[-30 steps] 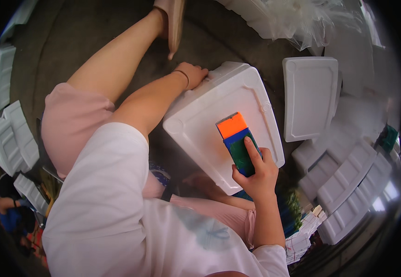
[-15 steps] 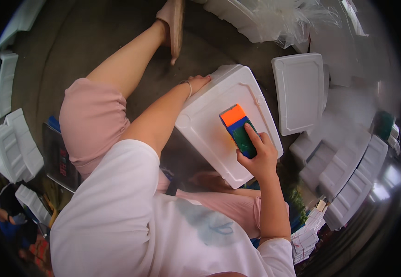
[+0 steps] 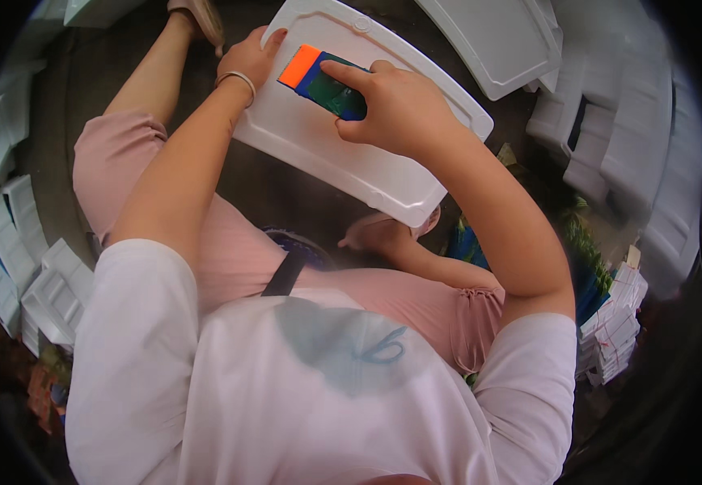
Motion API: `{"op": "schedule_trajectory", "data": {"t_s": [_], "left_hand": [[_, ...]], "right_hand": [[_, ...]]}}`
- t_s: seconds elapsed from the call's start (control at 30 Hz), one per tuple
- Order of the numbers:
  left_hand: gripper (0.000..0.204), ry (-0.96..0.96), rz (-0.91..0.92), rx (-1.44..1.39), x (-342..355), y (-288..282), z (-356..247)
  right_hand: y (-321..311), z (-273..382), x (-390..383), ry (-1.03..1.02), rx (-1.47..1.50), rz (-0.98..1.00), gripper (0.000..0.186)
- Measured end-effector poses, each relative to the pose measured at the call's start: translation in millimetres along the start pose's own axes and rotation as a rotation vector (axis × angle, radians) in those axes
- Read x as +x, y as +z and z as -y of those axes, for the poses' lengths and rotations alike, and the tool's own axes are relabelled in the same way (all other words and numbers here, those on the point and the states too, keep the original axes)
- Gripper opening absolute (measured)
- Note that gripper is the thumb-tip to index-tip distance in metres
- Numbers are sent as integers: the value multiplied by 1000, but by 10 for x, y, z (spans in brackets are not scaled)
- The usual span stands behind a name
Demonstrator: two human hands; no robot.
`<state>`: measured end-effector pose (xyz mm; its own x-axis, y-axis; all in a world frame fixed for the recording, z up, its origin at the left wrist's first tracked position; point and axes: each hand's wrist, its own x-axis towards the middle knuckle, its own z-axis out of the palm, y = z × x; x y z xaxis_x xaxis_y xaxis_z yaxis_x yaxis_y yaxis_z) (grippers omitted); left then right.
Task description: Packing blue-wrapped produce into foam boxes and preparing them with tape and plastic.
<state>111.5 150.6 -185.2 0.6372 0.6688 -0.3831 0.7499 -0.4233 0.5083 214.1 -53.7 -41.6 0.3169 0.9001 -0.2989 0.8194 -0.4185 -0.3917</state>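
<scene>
Across my lap leans a white plastic panel, shaped like a bin lid with a raised border. At its left end my left hand grips the edge, with one finger or the thumb over the face. My right hand holds a flat rectangular block, orange at one end, then blue, then dark green. The index finger lies along its top, and the thumb is at its near side. The block lies over the panel's face near the left hand; its underside is hidden, so contact is unclear.
Another white panel lies beyond on the right. Stacked white ribbed bins line the right side, with more white bins at left. A tied bundle of white sheets and green foliage are at lower right.
The panel has turned and sits higher in view. My right hand has carried the block toward the panel's left end, nearer my left hand, which still holds the edge.
</scene>
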Motion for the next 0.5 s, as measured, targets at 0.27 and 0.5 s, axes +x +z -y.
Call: {"op": "schedule_trajectory", "data": {"t_s": [0.27, 0.5], "left_hand": [[78, -109, -82, 245, -96, -179, 221], [77, -138, -114, 253, -5, 105, -1]], "right_hand": [[-184, -1249, -1960, 34, 28, 62, 74], [889, -2302, -2443, 83, 148, 33, 77]]}}
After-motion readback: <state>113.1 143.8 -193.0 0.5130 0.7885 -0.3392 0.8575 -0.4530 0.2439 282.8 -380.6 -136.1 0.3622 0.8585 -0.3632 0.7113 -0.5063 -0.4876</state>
